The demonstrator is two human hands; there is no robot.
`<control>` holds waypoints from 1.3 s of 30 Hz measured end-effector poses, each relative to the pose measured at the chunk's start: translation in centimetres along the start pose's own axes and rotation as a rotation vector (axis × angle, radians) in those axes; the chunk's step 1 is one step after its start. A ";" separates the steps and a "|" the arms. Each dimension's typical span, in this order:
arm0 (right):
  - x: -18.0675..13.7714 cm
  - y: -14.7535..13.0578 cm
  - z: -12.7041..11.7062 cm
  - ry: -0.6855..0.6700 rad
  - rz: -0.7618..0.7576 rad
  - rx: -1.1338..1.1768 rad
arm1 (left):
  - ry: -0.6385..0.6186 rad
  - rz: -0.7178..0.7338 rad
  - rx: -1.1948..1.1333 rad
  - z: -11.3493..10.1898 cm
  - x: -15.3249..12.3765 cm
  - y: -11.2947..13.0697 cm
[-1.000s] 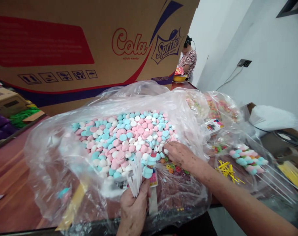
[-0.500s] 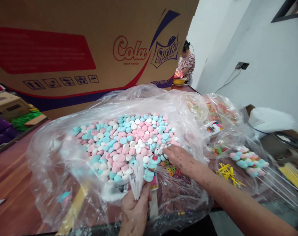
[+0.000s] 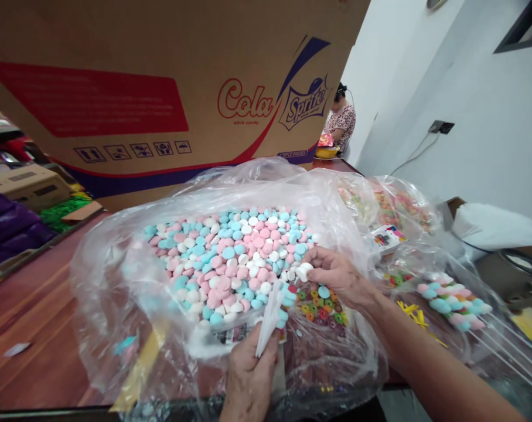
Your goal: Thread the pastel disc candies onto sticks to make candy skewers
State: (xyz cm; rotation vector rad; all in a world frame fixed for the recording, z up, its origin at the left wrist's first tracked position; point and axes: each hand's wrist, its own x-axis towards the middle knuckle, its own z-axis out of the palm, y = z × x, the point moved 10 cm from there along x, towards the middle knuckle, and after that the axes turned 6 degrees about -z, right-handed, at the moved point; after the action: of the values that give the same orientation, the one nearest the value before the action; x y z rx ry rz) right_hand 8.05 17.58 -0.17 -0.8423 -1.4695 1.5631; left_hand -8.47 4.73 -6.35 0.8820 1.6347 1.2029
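My left hand [image 3: 252,366] is closed around a bundle of white sticks [image 3: 270,316] that points up and away. Just right of the sticks' upper ends are blue marshmallows [image 3: 287,295], partly hidden; whether they are threaded on a stick I cannot tell. Between the thumb and fingers of my right hand [image 3: 334,274] is a white marshmallow [image 3: 304,271]. A large pile of pink, blue and white marshmallows [image 3: 224,252] lies in front of both hands on a clear plastic bag [image 3: 103,264]. Colourful gummy rings [image 3: 321,308] sit below my right hand.
Behind the pile stands a big cardboard box [image 3: 138,47]. To the right lie filled marshmallow sticks [image 3: 457,302], yellow strips [image 3: 415,315] and bagged sweets [image 3: 389,202]. A person [image 3: 341,120] sits in the background. At left is a purple bundle [image 3: 11,220].
My right hand has drawn back from the pile's edge and now pinches a white marshmallow. More gummy rings show beneath it. The sticks in my left hand lean further right.
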 end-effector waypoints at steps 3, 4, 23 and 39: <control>0.1 0.2 0.2 -0.005 0.013 0.031 | -0.011 0.004 -0.002 0.2 -0.1 0.3; 0.2 0.3 0.2 -0.007 0.015 0.036 | -0.010 0.006 -0.001 0.2 -0.1 0.3; -0.9 -2.5 2.0 -0.087 -0.303 -0.661 | -0.027 0.028 0.024 0.2 0.3 -0.2; -2.8 -2.2 4.4 -0.045 -0.527 -0.923 | 0.052 0.082 0.015 -0.5 0.1 0.7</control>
State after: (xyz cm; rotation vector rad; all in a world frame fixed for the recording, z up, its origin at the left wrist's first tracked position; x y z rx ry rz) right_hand 5.64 13.06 2.31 -0.7966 -2.2504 0.4737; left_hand -8.90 4.82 -5.64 0.9419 1.6646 1.2810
